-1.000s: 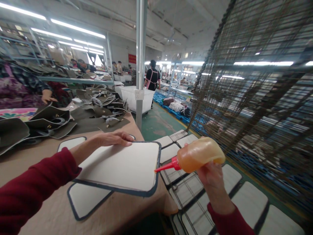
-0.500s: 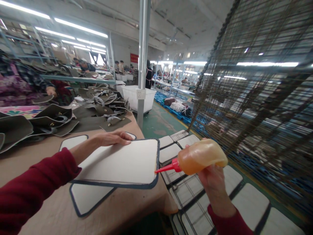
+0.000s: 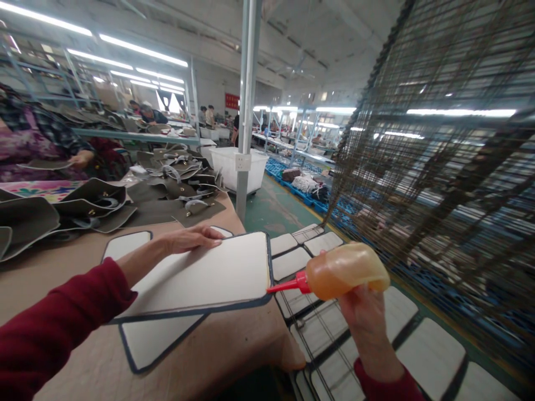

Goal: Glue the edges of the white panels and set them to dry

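My left hand (image 3: 196, 238) is closed on the far edge of a white panel (image 3: 217, 273) with rounded corners and a dark blue border, thumb on its face. The panel is held tilted above the table. In my right hand (image 3: 363, 306) is a squeeze bottle (image 3: 346, 271) of amber liquid, lying sideways with its red nozzle pointing left. The nozzle tip meets the panel's right edge near the lower corner, and a thin yellowish line runs along that edge. Beneath it, another white panel (image 3: 156, 340) with the same border lies on the brown table (image 3: 225, 356).
Grey-brown bag pieces with handles (image 3: 179, 178) are heaped at the table's far side. A metal post (image 3: 242, 189) stands at its far corner. To the right, a wire rack (image 3: 418, 128) rises above several bordered panels (image 3: 430, 348). A co-worker's hand (image 3: 81, 159) shows at far left.
The held panel has turned slightly, its left end lower and right end higher. The bottle's tip stays at the right edge, a little higher up. The co-worker's hand has shifted left with a piece.
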`<action>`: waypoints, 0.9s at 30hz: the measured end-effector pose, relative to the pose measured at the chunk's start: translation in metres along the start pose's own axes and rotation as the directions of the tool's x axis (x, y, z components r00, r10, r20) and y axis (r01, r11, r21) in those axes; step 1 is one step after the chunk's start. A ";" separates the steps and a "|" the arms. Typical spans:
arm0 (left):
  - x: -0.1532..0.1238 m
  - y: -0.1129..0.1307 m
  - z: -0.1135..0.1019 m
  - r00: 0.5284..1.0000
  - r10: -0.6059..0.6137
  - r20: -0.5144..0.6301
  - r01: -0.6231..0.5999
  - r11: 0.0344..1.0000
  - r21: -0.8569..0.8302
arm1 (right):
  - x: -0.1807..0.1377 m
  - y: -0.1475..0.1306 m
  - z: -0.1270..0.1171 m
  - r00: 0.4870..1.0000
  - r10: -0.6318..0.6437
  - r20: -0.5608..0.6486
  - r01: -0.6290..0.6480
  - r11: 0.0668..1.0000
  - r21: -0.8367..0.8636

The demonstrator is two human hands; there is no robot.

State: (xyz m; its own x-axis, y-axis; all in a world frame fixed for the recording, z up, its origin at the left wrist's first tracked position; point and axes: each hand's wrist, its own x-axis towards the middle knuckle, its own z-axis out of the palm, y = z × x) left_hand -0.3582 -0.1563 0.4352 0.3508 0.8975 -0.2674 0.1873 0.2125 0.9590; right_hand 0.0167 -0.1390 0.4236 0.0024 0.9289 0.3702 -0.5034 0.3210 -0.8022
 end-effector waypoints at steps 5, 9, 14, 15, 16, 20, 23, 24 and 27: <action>0.002 -0.011 -0.004 0.999 -0.005 -0.043 0.002 0.998 -0.065 | 0.000 0.006 -0.004 0.996 -0.071 -0.063 0.072 0.997 0.019; 0.002 -0.017 -0.004 0.996 -0.019 -0.092 0.011 0.996 -0.086 | -0.001 0.013 -0.006 0.980 -0.135 -0.147 0.136 0.991 0.001; 0.006 -0.028 -0.001 0.989 -0.007 -0.149 -0.009 0.994 -0.109 | -0.002 0.020 -0.004 0.964 -0.191 -0.188 0.187 0.982 -0.037; 0.007 -0.031 -0.001 0.987 -0.007 -0.161 -0.014 0.992 -0.127 | -0.002 0.021 -0.004 0.958 -0.207 -0.197 0.202 0.978 -0.049; 0.008 -0.034 0.000 0.985 -0.009 -0.173 -0.017 0.989 -0.150 | -0.002 0.022 -0.003 0.953 -0.223 -0.205 0.215 0.975 -0.059; 0.011 -0.042 0.005 0.981 -0.009 -0.192 -0.035 0.974 -0.222 | -0.001 0.026 -0.002 0.940 -0.275 -0.204 0.258 0.960 -0.106; 0.013 -0.045 0.010 0.973 -0.023 -0.231 -0.032 0.972 -0.231 | 0.002 0.030 -0.002 0.927 -0.305 -0.217 0.286 0.951 -0.116; 0.014 -0.045 0.012 0.969 -0.032 -0.246 -0.027 0.972 -0.235 | 0.003 0.030 -0.001 0.924 -0.305 -0.231 0.287 0.952 -0.108; 0.014 -0.046 0.019 0.962 -0.050 -0.269 -0.024 0.964 -0.264 | 0.008 0.031 0.001 0.918 -0.289 -0.271 0.280 0.957 -0.072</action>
State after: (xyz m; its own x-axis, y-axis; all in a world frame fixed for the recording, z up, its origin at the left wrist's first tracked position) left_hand -0.3440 -0.1607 0.3853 0.0808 0.9566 -0.2801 -0.0702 0.2858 0.9557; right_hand 0.0005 -0.1222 0.4019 0.3814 0.8102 0.4450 -0.4193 0.5807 -0.6978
